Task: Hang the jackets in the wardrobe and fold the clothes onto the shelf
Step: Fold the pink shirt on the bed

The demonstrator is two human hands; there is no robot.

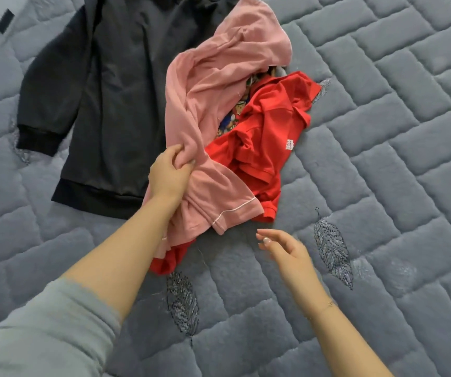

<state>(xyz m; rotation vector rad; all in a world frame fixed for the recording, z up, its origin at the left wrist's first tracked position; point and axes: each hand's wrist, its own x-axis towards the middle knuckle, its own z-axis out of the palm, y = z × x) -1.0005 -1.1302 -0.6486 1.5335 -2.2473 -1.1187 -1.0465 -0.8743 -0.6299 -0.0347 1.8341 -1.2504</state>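
We see one small white label (289, 145) sewn on the red shirt (262, 137); its red print is too small and blurred for us to read.

Bed (382, 131) with grey quilted cover, clothes on top.
Cover stitched in brick-like blocks with leaf motifs. Dark jacket (115, 91) lies flat at upper left, one sleeve spread out. Pink garment (218, 85) lies crumpled beside it, overlapping its right edge. Red shirt (267, 137) bunched just right of the pink one, partly under it. Patterned fabric (232, 115) shows between them.
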